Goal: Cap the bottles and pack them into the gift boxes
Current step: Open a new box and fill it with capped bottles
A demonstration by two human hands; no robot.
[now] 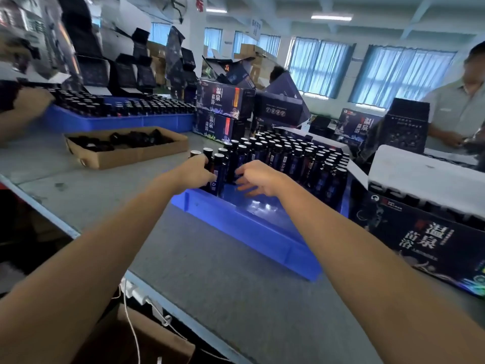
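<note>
**Bottles (288,158): your left hand has a hold, your right is not on one yet**

The bottles stand upright and tightly packed in the blue tray (244,232) on the table (223,298), straight ahead of both sets of fingers. The tray's near strip, below your fingers, has no bottles in it, so you are working the nearest row.

Your left hand (194,172) is at the tray's near-left corner, its fingers (210,177) curled round the body of a bottle there, possibly two; the blur hides the count. Gripping low on the body leaves the top free, which probably suits capping.

Your right hand (258,177) is just beside it. Its fingers (240,179) are half bent and spread, tips at the next bottles in the row, and they hold nothing that you can see. It looks set to take its own bottle.

The open gift box (425,240) lies well off to the right of your right fingers, its white insert (420,172) raised, so a filled hand has only a short swing to it. Beyond your left fingers a cardboard box (136,157) holds small dark pieces, probably caps. Whether these bottles already have caps is too small to tell
</note>
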